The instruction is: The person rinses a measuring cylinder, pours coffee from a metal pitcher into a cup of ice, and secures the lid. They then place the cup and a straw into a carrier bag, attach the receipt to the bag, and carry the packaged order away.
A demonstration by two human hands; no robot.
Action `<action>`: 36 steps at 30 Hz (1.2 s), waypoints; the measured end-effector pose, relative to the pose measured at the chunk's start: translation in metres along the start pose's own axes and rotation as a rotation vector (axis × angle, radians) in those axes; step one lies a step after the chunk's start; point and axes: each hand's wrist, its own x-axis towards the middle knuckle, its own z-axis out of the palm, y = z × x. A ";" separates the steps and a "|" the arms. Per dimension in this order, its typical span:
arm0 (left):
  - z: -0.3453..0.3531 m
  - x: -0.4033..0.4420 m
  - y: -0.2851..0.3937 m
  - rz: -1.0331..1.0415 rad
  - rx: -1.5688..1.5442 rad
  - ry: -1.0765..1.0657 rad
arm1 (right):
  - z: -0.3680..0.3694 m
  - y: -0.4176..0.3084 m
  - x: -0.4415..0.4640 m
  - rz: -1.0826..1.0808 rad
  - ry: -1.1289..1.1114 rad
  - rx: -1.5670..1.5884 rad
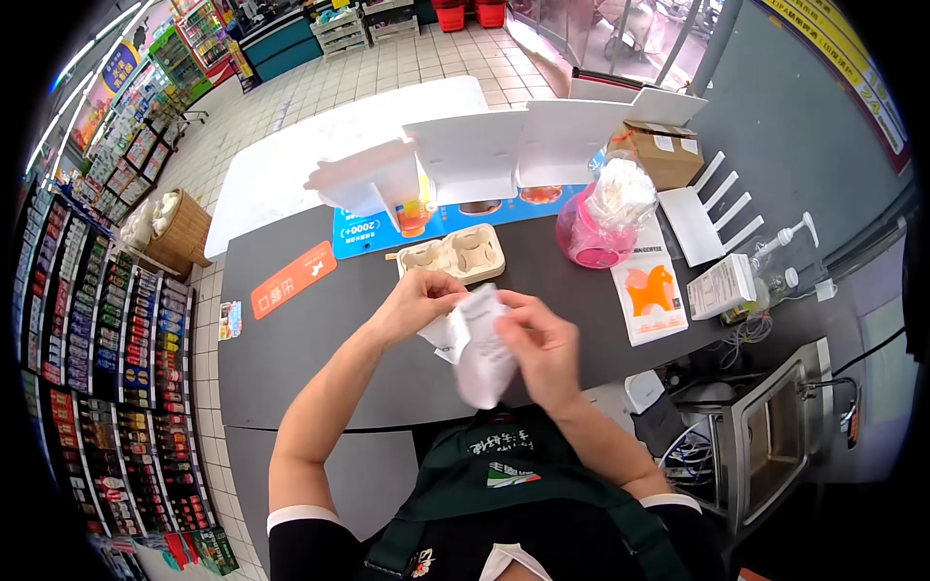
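Over the near part of the dark counter (320, 368), both hands hold a white paper slip with faint print, like a receipt (481, 363). My left hand (421, 308) pinches its upper left side with closed fingers. At the right edge, my right hand (544, 353) grips it between thumb and fingers, slightly blurred. The slip's lower end curls down toward my apron. Another white piece of paper (438, 334) shows below my left hand; whether it is joined to the slip I cannot tell. Just beyond the hands sits a beige moulded cup carrier (453, 254).
A pink container (589, 232) topped with white plastic stands right of the carrier. White upright panels (465, 155) line the counter's back. Farther right are a white router (712, 208), a pump bottle (790, 237) and a sink (775, 441). Stocked shelves (116, 358) stand left.
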 end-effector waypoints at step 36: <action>-0.008 -0.008 -0.004 -0.031 -0.168 -0.110 | -0.021 0.016 0.068 0.071 -0.583 -0.557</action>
